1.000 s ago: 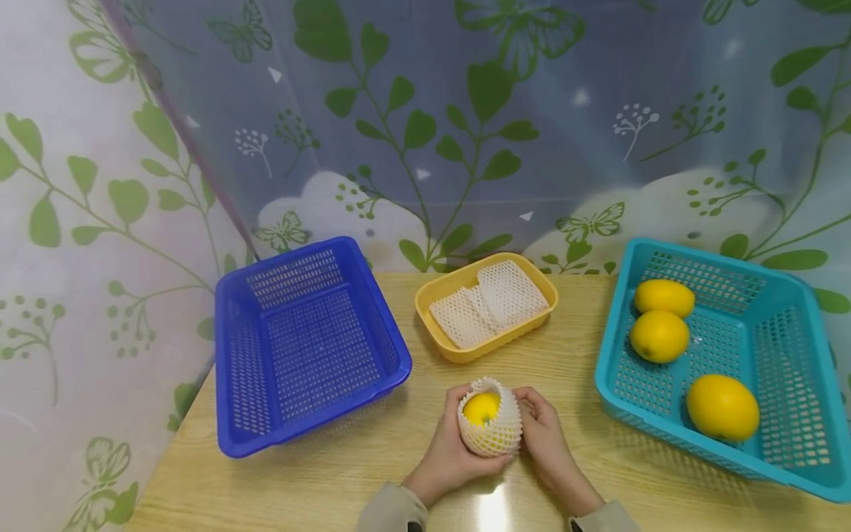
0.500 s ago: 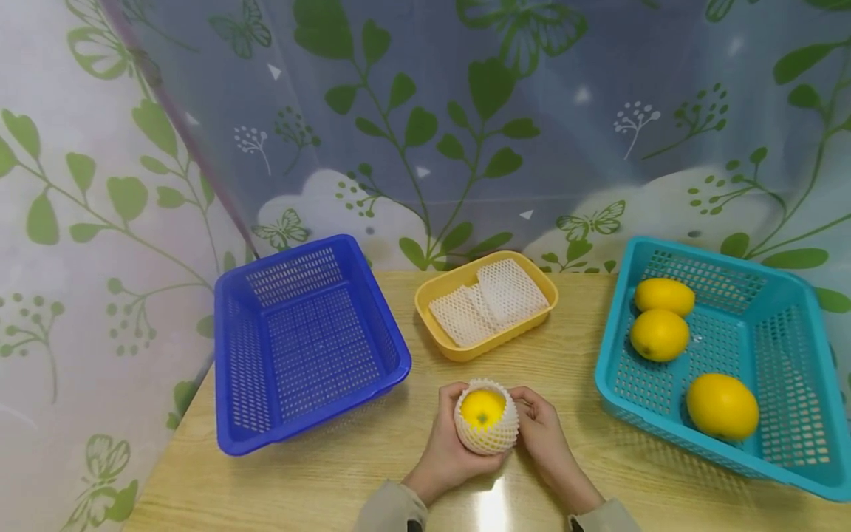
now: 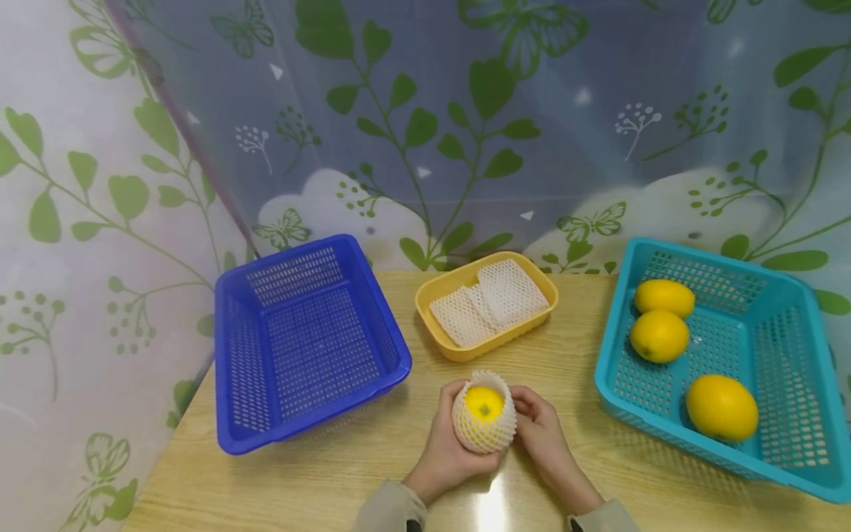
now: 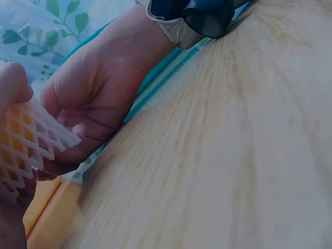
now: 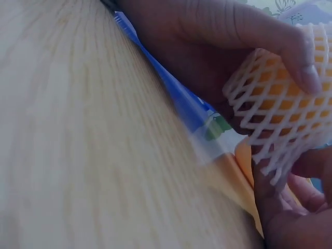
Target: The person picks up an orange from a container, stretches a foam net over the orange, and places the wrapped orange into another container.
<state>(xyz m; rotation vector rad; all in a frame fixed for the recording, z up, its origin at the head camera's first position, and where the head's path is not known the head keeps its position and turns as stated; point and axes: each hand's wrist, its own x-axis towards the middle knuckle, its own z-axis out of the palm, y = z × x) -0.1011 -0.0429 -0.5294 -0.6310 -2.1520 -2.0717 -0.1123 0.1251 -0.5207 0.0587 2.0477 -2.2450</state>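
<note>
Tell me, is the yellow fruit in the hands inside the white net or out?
In: the white net wraps around the yellow fruit, whose top end shows through the opening.

My sleeves: beige, both arms. Right cuff: dark navy fabric inside, black round-faced wrist camera beside it.

The foam netting looks matt, the wood-grain table glossy.

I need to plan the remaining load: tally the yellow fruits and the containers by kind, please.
Yellow fruits: 4 (1 in the held foam net, 3 in the teal basket)
Baskets: 2 (the teal basket and the blue basket)
Yellow tray: 1
Total: 7
</note>
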